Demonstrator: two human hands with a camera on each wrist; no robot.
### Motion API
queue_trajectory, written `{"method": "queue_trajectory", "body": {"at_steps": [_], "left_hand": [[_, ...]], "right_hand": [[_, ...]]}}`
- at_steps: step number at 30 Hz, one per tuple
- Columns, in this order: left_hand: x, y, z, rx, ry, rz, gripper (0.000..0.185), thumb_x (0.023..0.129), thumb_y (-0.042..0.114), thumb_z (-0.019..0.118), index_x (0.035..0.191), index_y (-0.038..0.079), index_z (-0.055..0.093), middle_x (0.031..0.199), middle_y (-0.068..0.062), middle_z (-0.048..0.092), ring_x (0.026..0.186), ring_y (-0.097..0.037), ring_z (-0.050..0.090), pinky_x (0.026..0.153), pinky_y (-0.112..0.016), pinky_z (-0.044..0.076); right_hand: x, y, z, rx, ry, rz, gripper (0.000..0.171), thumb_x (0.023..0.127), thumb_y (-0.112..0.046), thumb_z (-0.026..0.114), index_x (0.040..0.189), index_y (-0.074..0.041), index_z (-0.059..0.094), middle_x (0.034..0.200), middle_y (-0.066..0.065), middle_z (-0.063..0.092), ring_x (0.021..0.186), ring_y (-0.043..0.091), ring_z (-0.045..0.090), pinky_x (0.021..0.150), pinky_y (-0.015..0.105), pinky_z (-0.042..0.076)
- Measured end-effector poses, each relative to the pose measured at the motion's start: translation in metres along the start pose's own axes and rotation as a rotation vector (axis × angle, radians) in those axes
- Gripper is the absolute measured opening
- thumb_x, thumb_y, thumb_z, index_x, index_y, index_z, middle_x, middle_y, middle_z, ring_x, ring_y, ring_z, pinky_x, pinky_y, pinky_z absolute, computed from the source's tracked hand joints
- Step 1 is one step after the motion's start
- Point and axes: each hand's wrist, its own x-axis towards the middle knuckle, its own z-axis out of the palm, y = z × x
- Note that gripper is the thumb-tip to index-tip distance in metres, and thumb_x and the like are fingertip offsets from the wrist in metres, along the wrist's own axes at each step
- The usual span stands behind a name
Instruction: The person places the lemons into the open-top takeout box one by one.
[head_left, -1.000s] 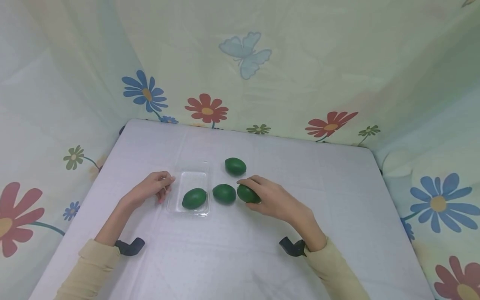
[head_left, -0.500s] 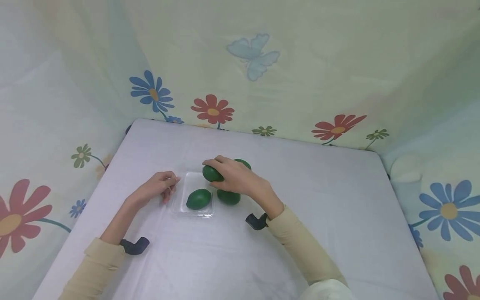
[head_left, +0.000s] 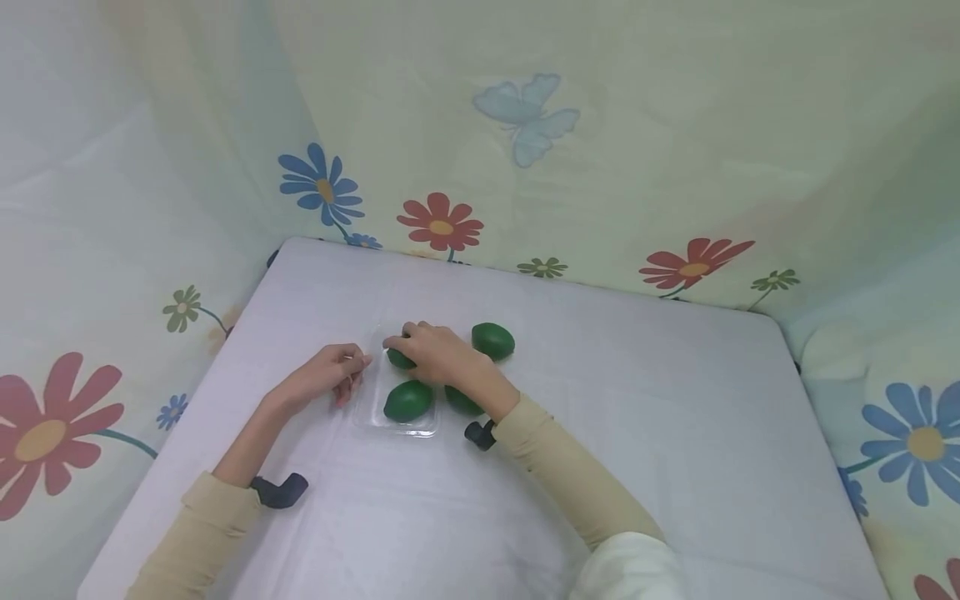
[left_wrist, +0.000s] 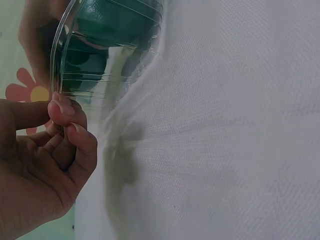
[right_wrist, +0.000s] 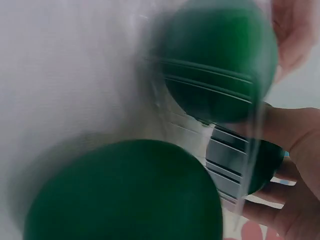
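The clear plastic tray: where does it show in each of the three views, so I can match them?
Head: the clear plastic tray lies left of centre on the table, between both hands.
Left wrist: the clear plastic tray is at upper left, its rim pinched by the left hand.
Right wrist: its ribbed wall runs through the centre-right.
Shared landmark: the green fruit lying inside it.

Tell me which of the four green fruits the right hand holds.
The right hand holds the green fruit at the clear tray's far end; the other three lie untouched.
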Motion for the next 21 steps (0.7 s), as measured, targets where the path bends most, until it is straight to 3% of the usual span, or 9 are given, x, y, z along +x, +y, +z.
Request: {"method": "queue_trajectory", "body": {"at_steps": [12,21], "left_hand": [[0.002,0.0,0.002,0.004,0.002,0.019,0.03,0.109,0.022,0.049,0.09,-0.001,0.053,0.069,-0.007,0.053,0.053,-0.019,0.054,0.055,-0.03,0.046],[0.001,-0.001,0.004,-0.01,0.035,0.001,0.034,0.109,0.028,0.05,0.09,0.0,0.053,0.066,-0.004,0.052,0.054,-0.018,0.053,0.059,-0.03,0.046]], "right_hand": [[-0.002,0.005,0.01,0.018,-0.005,-0.022,0.058,0.096,-0.023,0.075,0.149,-0.025,0.053,0.14,0.006,0.06,0.124,0.022,0.06,0.107,0.038,0.05],[-0.033,0.009,-0.001,0.013,0.156,-0.054,0.052,0.095,-0.026,0.076,0.145,-0.022,0.058,0.144,0.008,0.059,0.131,0.027,0.056,0.106,0.04,0.051]]}}
